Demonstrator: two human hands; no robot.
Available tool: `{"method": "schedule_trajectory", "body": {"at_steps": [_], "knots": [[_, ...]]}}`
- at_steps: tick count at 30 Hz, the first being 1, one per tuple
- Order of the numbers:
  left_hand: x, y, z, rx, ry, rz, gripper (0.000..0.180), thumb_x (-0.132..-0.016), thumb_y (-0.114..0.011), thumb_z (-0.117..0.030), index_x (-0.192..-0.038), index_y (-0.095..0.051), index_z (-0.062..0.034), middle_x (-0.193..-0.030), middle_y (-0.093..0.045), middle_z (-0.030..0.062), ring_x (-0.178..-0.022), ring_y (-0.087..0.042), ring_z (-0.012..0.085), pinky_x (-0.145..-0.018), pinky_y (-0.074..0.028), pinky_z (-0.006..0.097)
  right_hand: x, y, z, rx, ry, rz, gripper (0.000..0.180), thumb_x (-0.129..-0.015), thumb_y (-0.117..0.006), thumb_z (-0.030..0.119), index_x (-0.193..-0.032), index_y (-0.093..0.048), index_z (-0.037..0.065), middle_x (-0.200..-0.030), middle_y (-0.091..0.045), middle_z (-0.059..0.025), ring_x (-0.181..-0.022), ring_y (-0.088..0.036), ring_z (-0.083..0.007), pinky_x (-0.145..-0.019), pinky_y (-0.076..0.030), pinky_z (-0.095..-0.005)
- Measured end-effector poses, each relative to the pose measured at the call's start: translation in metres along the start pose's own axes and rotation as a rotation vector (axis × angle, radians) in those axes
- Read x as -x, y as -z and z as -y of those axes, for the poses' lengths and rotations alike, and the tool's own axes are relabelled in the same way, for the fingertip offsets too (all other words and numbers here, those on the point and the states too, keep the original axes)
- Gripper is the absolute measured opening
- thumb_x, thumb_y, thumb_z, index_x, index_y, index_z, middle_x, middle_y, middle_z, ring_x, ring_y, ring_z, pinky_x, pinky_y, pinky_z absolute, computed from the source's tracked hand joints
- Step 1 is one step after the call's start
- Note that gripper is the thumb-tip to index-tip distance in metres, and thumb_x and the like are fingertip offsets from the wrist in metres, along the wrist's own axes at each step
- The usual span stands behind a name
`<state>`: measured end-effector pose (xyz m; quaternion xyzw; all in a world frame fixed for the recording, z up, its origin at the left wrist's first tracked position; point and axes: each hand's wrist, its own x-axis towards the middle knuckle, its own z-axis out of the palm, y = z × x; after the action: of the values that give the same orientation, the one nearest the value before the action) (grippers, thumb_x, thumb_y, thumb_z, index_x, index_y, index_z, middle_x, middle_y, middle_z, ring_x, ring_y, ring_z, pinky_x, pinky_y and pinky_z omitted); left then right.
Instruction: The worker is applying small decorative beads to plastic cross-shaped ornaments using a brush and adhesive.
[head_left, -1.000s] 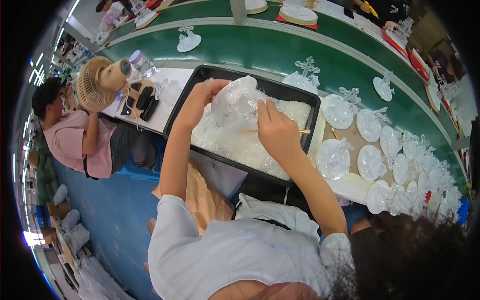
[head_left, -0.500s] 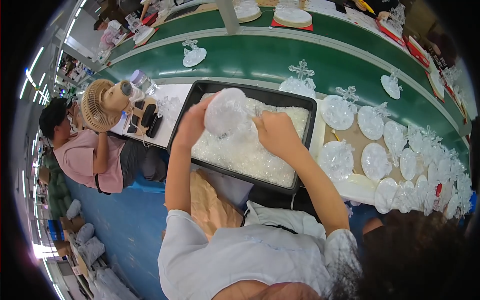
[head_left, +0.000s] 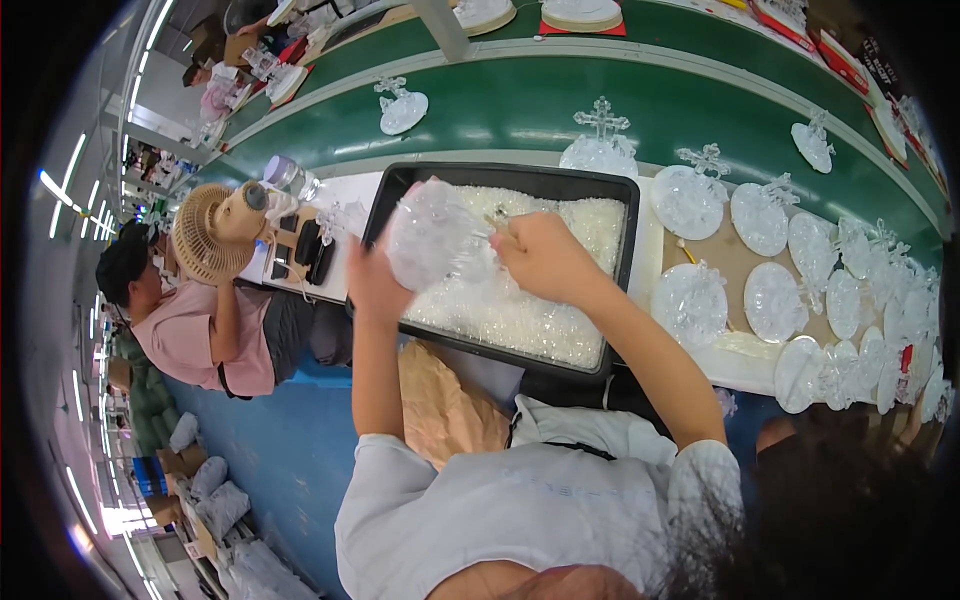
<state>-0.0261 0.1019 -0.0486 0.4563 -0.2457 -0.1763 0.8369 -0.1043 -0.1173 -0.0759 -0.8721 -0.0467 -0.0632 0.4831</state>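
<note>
Where a second ago the left hand gripped near its far rim, the clear round disc now shows its broad face, left hand at its near-left side; as judged, the piece remains in handling, not set down. Item: disc, one, blurred by motion, raised over the left half of the black tray, which sits on the white table and is filled with clear granules. Left hand: fingers closed on the disc, tips hidden. Right hand: fingers curled at the disc's right edge; whether they grip anything, cannot tell. Beyond the table's far edge: green surface, bearing one small disc with cross. At the tray's far-right corner, on the table's far side: one disc with upright cross. Table, right end: finished-looking discs in crowded rows on tan board, one yellow stick among them. Table, left end: beige fan, jar with purple lid, black devices, loose clear ornament near the tray's left edge. Below the near edge: brown paper. Obstructions, as judged: the ornament crowds the left hand's side; the rows limit spare room rightward.
</note>
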Motion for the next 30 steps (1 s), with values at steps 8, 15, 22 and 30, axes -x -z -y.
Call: {"method": "schedule_trajectory", "body": {"at_steps": [8,15,22,30], "knots": [[0.005,-0.033,-0.01,-0.387,-0.055,0.13,0.105,-0.084,-0.043,-0.076,-0.148,-0.03,0.0062,-0.155,-0.031,0.0192,-0.143,-0.031,0.0293,-0.116,-0.022,0.037,0.003,-0.012,-0.011,0.196,0.317,-0.255,0.017,-0.085,-0.064,0.01,-0.096,-0.062,-0.003,-0.088,-0.066,-0.021,-0.074,-0.065,-0.0402,-0.066,-0.053,-0.0465],[-0.024,-0.048,-0.052,-0.699,-0.36,0.21,0.096,-0.088,-0.041,-0.069,-0.148,-0.031,0.0059,-0.155,-0.027,0.0229,-0.148,-0.018,0.0313,-0.119,-0.012,0.042,0.014,-0.003,-0.014,0.32,0.487,-0.402,0.03,-0.076,-0.067,0.002,-0.105,-0.061,-0.004,-0.095,-0.067,-0.0199,-0.079,-0.068,-0.033,-0.067,-0.058,-0.0375],[-0.026,-0.022,-0.048,-0.78,-0.466,0.234,0.097,-0.089,-0.036,-0.066,-0.152,-0.018,0.0054,-0.161,-0.015,0.0166,-0.149,-0.015,0.0284,-0.121,-0.008,0.038,0.014,0.001,-0.012,0.472,0.633,-0.518,0.043,-0.071,-0.067,-0.004,-0.112,-0.059,-0.009,-0.103,-0.067,-0.0226,-0.082,-0.07,-0.0311,-0.06,-0.058,-0.0333],[-0.025,-0.021,-0.045,-1.262,-0.287,0.153,0.064,-0.099,-0.037,-0.033,-0.152,-0.022,0.0004,-0.16,-0.021,0.0152,-0.149,-0.017,0.0278,-0.12,-0.014,0.04,0.005,0.01,-0.011,0.439,0.661,-0.502,0.048,-0.065,-0.065,-0.007,-0.112,-0.059,-0.008,-0.105,-0.067,-0.0222,-0.087,-0.07,-0.033,-0.066,-0.059,-0.0351]]}}
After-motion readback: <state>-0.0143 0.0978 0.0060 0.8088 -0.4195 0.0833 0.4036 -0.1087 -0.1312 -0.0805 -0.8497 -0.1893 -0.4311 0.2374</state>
